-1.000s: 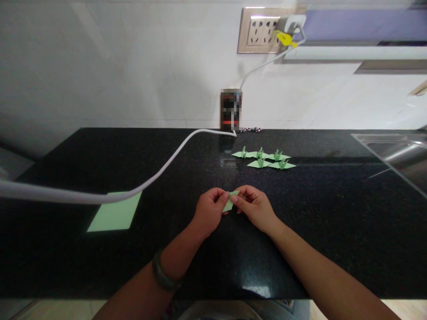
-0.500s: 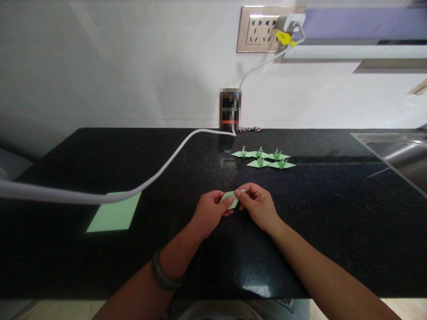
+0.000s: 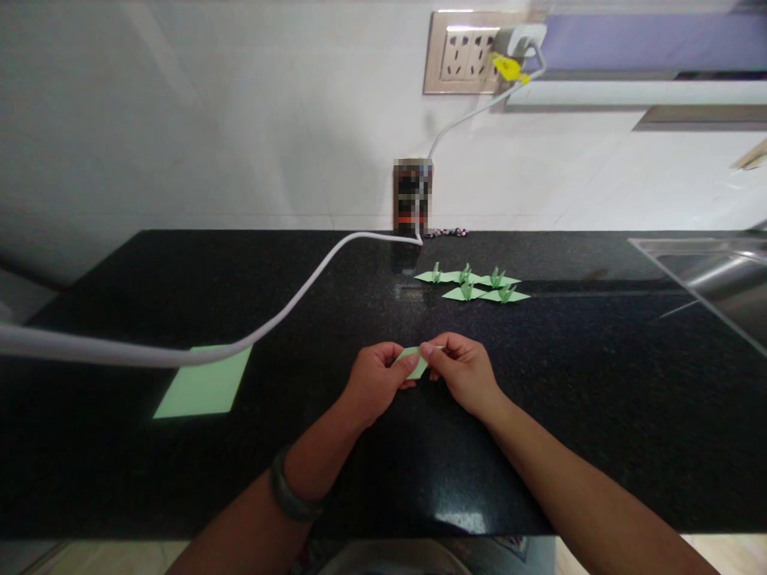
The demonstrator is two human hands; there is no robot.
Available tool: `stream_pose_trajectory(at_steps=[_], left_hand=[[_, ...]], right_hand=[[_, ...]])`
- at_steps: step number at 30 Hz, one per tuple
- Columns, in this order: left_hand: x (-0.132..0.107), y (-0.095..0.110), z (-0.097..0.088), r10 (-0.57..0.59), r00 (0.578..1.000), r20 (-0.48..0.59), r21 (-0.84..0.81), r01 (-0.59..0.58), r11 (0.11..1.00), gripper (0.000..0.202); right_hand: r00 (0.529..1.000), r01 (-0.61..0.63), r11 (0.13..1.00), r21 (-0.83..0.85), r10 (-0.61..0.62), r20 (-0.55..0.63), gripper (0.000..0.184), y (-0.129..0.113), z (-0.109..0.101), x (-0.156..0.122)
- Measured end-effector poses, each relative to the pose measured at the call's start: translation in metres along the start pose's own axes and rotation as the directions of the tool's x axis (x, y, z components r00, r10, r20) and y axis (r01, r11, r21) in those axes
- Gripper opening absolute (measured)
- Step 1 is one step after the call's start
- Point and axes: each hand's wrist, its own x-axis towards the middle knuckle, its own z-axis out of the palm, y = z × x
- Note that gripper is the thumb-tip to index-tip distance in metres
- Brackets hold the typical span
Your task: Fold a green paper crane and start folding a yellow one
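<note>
A small folded piece of light green paper point(image 3: 414, 364) is held between both hands, just above the dark counter. My left hand point(image 3: 376, 378) pinches its left side, thumb on top. On the opposite side, my right hand point(image 3: 461, 369) grips the upper right corner between thumb and fingers, which partly hide the folds. Beyond the hands, several folded green paper cranes point(image 3: 467, 278) stand in two rows with their wings spread. Off to the left lies a flat green paper sheet point(image 3: 207, 387).
A white cable point(image 3: 311, 286) curves across the left side, passing over the sheet's far edge. A blurred-out upright device point(image 3: 412, 196) leans by the wall, with a beaded strand point(image 3: 448, 232) beside it. The metal sink point(image 3: 719, 267) is at right, and a wall socket point(image 3: 467, 54) above.
Both hands stay nearly in place, still gripping the folded paper. The right hand has dropped very slightly, and the paper's angle differs a little.
</note>
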Motion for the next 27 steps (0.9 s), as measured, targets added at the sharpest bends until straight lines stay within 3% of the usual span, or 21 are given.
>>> stream_pose_trajectory(at_steps=[3,10,18,20,23,27], left_hand=[[0.0,0.0,-0.001,0.001,1.0,0.003,0.006,-0.001,1.0,0.023],[0.0,0.004,0.0,-0.013,0.999,-0.03,0.005,0.013,1.0,0.022],[0.001,0.0,-0.003,0.003,1.0,-0.013,0.077,-0.002,0.997,0.022],[0.003,-0.001,-0.005,0.017,1.0,-0.006,0.087,-0.016,0.996,0.019],[0.006,-0.001,-0.01,0.052,0.996,-0.076,0.021,-0.051,0.998,0.025],[0.01,0.0,-0.014,0.103,0.983,-0.153,-0.138,-0.125,0.983,0.022]], right_hand=[[1.0,0.015,1.0,0.012,-0.015,0.02,0.029,0.0,-0.002,0.001],[0.992,-0.125,0.949,0.289,0.116,0.051,0.047,0.005,-0.003,0.008],[0.999,-0.013,0.99,-0.139,0.018,0.037,0.024,0.0,-0.005,0.004],[1.0,-0.011,0.988,-0.156,0.009,-0.01,0.023,0.0,-0.006,0.005],[0.999,-0.028,0.99,-0.142,0.022,-0.043,0.023,0.0,-0.008,0.007],[0.995,-0.074,0.989,-0.129,0.082,0.059,0.019,-0.002,-0.006,0.006]])
